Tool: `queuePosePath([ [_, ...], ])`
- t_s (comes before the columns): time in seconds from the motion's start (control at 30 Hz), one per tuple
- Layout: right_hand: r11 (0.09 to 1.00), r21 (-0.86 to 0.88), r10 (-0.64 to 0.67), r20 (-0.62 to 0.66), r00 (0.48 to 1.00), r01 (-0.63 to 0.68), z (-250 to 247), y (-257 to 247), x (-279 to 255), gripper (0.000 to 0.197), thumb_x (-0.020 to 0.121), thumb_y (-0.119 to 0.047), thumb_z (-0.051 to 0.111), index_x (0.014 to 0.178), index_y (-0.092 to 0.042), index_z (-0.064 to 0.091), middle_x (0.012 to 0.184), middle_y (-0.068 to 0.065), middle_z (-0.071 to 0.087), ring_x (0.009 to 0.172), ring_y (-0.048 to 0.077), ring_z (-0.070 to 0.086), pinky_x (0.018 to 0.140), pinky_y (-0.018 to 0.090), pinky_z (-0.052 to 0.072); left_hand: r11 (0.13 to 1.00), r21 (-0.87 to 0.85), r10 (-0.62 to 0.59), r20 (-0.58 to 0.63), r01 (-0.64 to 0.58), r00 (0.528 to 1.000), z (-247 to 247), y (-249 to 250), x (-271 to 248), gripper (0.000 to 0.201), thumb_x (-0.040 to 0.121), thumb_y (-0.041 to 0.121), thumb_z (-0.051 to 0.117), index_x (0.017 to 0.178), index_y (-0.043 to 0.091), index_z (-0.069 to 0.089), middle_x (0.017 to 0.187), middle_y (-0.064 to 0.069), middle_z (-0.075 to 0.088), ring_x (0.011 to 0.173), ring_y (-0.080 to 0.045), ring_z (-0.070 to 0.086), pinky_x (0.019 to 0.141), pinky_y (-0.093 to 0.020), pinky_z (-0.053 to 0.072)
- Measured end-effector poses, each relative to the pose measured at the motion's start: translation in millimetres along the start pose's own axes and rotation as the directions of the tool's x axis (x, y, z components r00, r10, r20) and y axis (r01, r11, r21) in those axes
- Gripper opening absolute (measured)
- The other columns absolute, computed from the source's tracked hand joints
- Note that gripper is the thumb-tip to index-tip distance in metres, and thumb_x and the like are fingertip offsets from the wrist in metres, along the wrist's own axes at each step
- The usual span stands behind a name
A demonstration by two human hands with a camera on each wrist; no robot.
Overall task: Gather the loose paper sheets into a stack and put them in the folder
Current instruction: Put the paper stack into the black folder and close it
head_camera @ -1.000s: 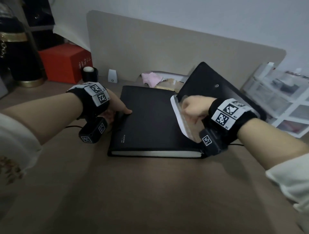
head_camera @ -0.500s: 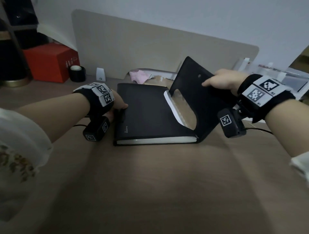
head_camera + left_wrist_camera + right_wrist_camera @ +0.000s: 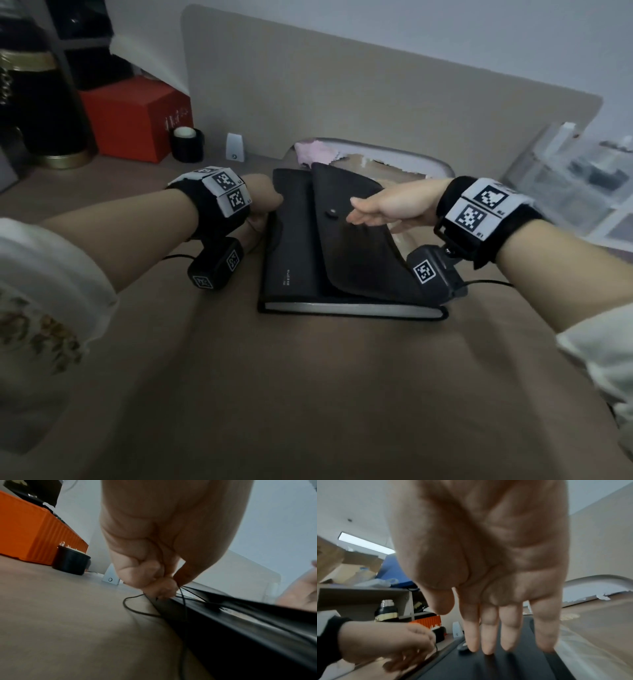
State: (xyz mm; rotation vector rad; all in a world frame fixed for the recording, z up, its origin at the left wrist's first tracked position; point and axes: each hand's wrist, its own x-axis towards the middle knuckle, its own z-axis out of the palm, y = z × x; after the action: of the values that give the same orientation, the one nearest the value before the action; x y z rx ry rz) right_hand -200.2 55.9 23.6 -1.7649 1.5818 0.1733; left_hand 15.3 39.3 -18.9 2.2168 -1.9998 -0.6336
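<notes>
A black folder (image 3: pixel 294 267) lies on the brown desk with its flap (image 3: pixel 359 260) folded down over the front. A white edge of paper sheets (image 3: pixel 349 308) shows along its near side. My right hand (image 3: pixel 376 212) lies flat on the flap, its straight fingers (image 3: pixel 488 642) pressing beside the snap button (image 3: pixel 462 647). My left hand (image 3: pixel 263 202) is at the folder's left edge. In the left wrist view its curled fingers (image 3: pixel 161 588) pinch a thin black elastic cord (image 3: pixel 130 605) at the folder's corner (image 3: pixel 240 635).
A beige divider panel (image 3: pixel 342 102) stands behind the folder, with a pink cloth (image 3: pixel 311 154) at its foot. A red box (image 3: pixel 133 120), a black tape roll (image 3: pixel 186 144) and a small white device (image 3: pixel 235 147) sit at back left. Clear plastic drawers (image 3: pixel 582 178) stand at right.
The flap, held upright by my right hand before, has come down over the folder, and that hand now presses flat on it. My left hand stays at the left edge.
</notes>
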Motion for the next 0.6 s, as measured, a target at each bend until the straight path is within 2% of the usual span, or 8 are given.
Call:
queuePosePath([
  [0.07,1.0,-0.018,-0.011,0.021,1.0,0.011,1.2,-3.0,15.5,0.053,0.102,-0.051,0.024,0.141,-0.023,0.046,0.149,0.002,0.043,0.136,0.006,0.036,0.116,0.035,0.024,0.991,-0.115,0.067,-0.016,-0.069,0.998,-1.6,-2.2,9.2,0.033,0.098,0.019,0.037,0.086,-0.001,0.06,0.069,-0.012,0.06,0.057,-0.026,0.055,0.047,-0.025,0.038],
  [0.13,0.999,-0.03,-0.036,0.034,0.999,0.037,-0.2,-5.6,28.3,0.049,0.102,-0.049,0.028,0.14,-0.025,0.047,0.149,-0.003,0.043,0.137,0.006,0.036,0.116,0.032,0.025,0.95,-0.306,0.055,-0.017,-0.057,0.998,-1.9,-3.1,20.6,0.031,0.096,0.018,0.039,0.075,0.003,0.055,0.066,-0.008,0.057,0.053,-0.021,0.05,0.048,-0.023,0.039],
  [0.2,0.996,-0.032,-0.08,0.035,0.996,0.081,-2.3,-8.1,37.9,0.045,0.102,-0.045,0.032,0.139,-0.024,0.047,0.135,-0.013,0.048,0.137,0.005,0.034,0.115,0.03,0.026,0.846,-0.532,-0.009,0.002,0.009,1.0,-6.2,-2.3,24.8,0.029,0.095,0.016,0.042,0.068,0.011,0.049,0.063,-0.006,0.055,0.05,-0.019,0.049,0.05,-0.022,0.037],
  [0.27,0.991,-0.025,-0.129,0.033,0.991,0.13,-3.6,-9.5,46.9,0.042,0.103,-0.041,0.034,0.138,-0.022,0.049,0.127,-0.014,0.05,0.135,0.005,0.036,0.115,0.029,0.028,0.737,-0.674,-0.038,0.036,0.052,0.999,-13.5,1.0,23.9,0.031,0.094,0.017,0.041,0.063,0.017,0.043,0.052,0.0,0.049,0.037,-0.014,0.047,0.046,-0.016,0.032],
  [0.33,0.984,-0.004,-0.178,0.017,0.984,0.178,-4.6,-11.0,56.0,0.039,0.103,-0.037,0.036,0.135,-0.022,0.052,0.134,-0.012,0.052,0.132,0.004,0.041,0.113,0.028,0.031,0.673,-0.738,-0.003,0.071,0.055,0.997,-24.7,7.0,24.1,0.032,0.094,0.018,0.039,0.061,0.02,0.039,0.042,0.005,0.042,0.03,-0.009,0.04,0.045,-0.014,0.026],
  [0.43,0.973,0.08,-0.216,-0.01,0.976,0.216,-6.4,-12.7,66.6,0.043,0.104,-0.039,0.031,0.136,-0.018,0.051,0.142,-0.006,0.05,0.133,0.006,0.042,0.111,0.024,0.031,0.656,-0.754,0.115,0.074,-0.019,0.991,-39.8,21.3,21.7,0.032,0.096,0.021,0.038,0.063,0.02,0.038,0.041,0.007,0.039,0.031,-0.008,0.035,0.048,-0.023,0.021],
  [0.5,0.962,0.158,-0.224,-0.01,0.975,0.223,-7.9,-14.4,70.1,0.055,0.104,-0.046,0.018,0.138,-0.016,0.048,0.144,-0.002,0.049,0.135,0.01,0.042,0.111,0.026,0.03,0.67,-0.739,0.185,0.064,-0.078,0.981,-44.2,32.1,18.7,0.031,0.097,0.023,0.041,0.066,0.019,0.042,0.043,0.007,0.04,0.034,-0.009,0.036,0.048,-0.023,0.025],
  [0.6,0.941,0.266,-0.214,-0.011,0.977,0.209,-10.9,-14.3,76.2,0.071,0.098,-0.059,0.003,0.135,-0.02,0.049,0.138,0.0,0.055,0.13,0.012,0.048,0.114,0.033,0.028,0.706,-0.678,0.298,0.024,-0.203,0.954,-41.3,48.1,15.0,0.03,0.098,0.026,0.048,0.072,0.013,0.054,0.049,0.003,0.048,0.04,-0.012,0.046,0.047,-0.022,0.033],
])
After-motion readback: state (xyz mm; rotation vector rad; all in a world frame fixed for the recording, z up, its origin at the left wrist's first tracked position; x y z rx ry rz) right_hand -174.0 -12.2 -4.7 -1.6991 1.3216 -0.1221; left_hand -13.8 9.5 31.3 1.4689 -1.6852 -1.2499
